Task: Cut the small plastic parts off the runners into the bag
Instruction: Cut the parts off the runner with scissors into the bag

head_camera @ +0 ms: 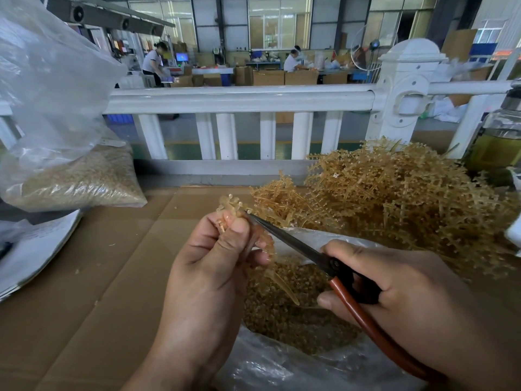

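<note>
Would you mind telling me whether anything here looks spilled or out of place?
A few small parts lie loose on the cardboard, left of the open bag; they look like strays.

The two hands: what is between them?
In the head view, the scissors bridge the gap from the right hand to the runner in the left hand, above the open bag.

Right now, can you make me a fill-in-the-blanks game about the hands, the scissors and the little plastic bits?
The right hand grips the ____.
The left hand pinches a runner above the open ____.
The heap of uncut runners lies to the ____ of the hands.
A second bag of parts sits at the far ____.
Missing words: scissors; bag; right; left.
</note>
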